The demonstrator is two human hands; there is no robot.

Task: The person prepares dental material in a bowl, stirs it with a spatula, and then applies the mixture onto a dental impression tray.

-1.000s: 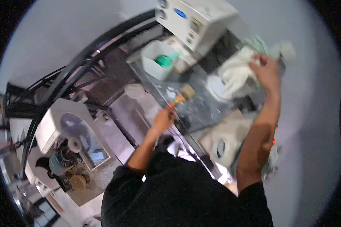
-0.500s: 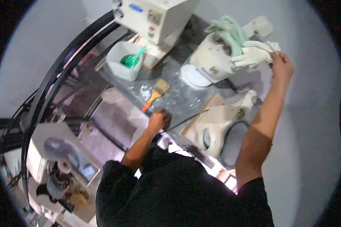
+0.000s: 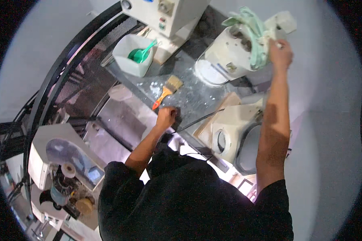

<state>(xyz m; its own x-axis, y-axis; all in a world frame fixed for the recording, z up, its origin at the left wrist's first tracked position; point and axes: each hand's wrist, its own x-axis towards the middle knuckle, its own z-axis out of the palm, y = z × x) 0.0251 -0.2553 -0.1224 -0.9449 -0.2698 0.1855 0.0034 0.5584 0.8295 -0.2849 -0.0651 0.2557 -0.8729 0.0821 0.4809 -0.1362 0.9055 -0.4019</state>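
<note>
At the upper right, my right hand (image 3: 280, 55) is closed on a white glove, mostly hidden by the fingers and bunched against the machine's top. Beside it, pale green gloves (image 3: 251, 34) lie draped over a cream-coloured machine (image 3: 225, 54) with a round white base. My left hand (image 3: 165, 117) is curled closed at the near edge of the grey worktop (image 3: 191, 94); what it holds, if anything, is hidden. Just beyond that hand lies a flat paintbrush (image 3: 167, 92) with an orange handle.
A white plastic tub (image 3: 126, 60) holds a green scoop (image 3: 142, 53). Behind it stands a boxy white machine (image 3: 171, 18). Another cream machine (image 3: 225, 128) sits on a wooden board at the near right, with a black cable. Lower left is a cabinet with a clear window (image 3: 68, 148).
My right hand has moved left with the white glove, from held out at the side to against the green gloves. My left hand stays at the worktop edge; the view has shifted slightly.
</note>
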